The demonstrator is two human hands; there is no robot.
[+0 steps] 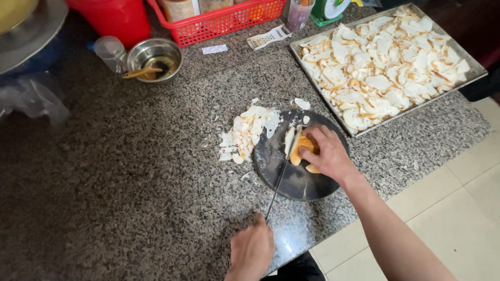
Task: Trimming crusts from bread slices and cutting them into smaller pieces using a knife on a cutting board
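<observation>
My right hand (pixel 325 153) presses an orange-crusted piece of bread (pixel 301 148) onto a round dark cutting board (pixel 299 182) at the counter's near edge. In my left hand (pixel 251 252) is the handle of a long thin knife (pixel 278 179). Its blade runs up across the board and meets the left side of the bread, where a cut slice (pixel 289 139) leans. A heap of pale cut slices (pixel 245 132) lies on the granite just left of the board.
A metal tray (pixel 471 78) heaped with slices sits at the back right. Behind are a steel bowl (pixel 154 56) with a spoon, a plastic cup (pixel 110 52), a red bucket (pixel 117 18), a red basket (pixel 224 23), a white grater (pixel 268 38) and tiled floor (pixel 458 208).
</observation>
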